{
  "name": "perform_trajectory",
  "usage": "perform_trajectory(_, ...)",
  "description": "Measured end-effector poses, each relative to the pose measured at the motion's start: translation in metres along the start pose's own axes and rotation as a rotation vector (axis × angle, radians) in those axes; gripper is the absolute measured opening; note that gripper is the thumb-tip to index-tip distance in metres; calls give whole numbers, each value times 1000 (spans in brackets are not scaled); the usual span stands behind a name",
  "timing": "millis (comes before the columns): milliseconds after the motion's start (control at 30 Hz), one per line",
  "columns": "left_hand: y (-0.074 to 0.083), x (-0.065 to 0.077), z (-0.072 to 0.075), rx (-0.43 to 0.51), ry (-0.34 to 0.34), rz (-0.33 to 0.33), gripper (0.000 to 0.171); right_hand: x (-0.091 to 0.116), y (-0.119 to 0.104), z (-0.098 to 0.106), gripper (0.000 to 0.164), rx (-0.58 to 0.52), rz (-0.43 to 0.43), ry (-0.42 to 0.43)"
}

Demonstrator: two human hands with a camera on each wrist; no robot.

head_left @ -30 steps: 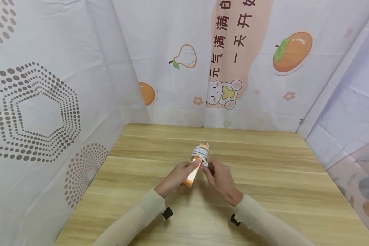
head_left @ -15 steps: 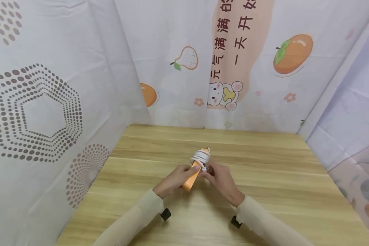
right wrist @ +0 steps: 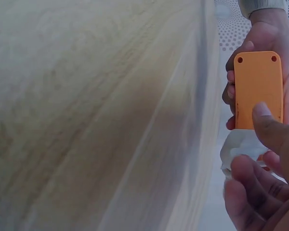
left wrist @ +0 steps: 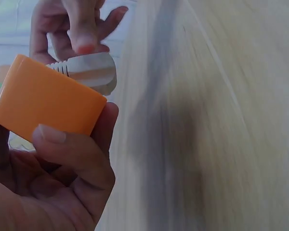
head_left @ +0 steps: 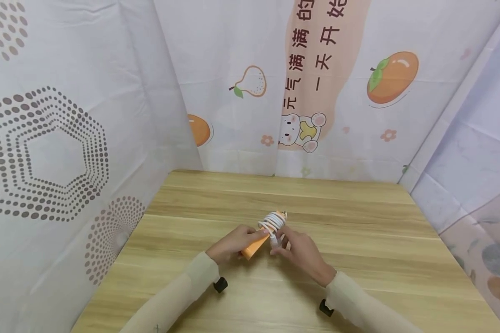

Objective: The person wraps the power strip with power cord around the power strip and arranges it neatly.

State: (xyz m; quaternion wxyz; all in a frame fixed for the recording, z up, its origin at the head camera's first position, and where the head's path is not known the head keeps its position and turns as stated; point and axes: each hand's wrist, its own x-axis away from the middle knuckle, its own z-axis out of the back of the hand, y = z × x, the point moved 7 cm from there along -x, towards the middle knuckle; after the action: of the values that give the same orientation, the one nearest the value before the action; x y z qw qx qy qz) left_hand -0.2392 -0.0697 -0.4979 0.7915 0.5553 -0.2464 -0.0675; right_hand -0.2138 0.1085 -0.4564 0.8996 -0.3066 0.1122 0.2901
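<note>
An orange power strip [head_left: 252,249] slants over the table, a white cord [head_left: 273,221] wound in several turns about its far half. My left hand [head_left: 236,241] grips the near half, thumb on top; its orange end [left wrist: 48,98] faces the left wrist view. From the coil comes the cord's pale plug [left wrist: 94,72], beside the strip's right side. My right hand [head_left: 303,252] pinches this plug between thumb and fingers. In the right wrist view the strip's end [right wrist: 258,86] shows two small holes, and the right thumb [right wrist: 265,120] overlaps it.
A wood-grain table [head_left: 358,222] spreads beneath both hands. White printed curtains [head_left: 216,51] hang behind it and along both sides. A small black device sits under each wrist, the left one [head_left: 220,285] and the right one [head_left: 326,307].
The strip has come nearer and tilted more sideways in the left hand. The right hand has drawn lower with the plug, which now shows more fully beside the strip.
</note>
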Motion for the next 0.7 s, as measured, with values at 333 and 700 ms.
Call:
perform_trajectory(333, -19, -12, 8, -96, -35, 14, 59, 7, 11, -4, 29, 52, -46, -33)
perform_trajectory(700, -4, -26, 22, -249, -31, -34, 56, 7, 22, -2, 16, 39, -107, -61)
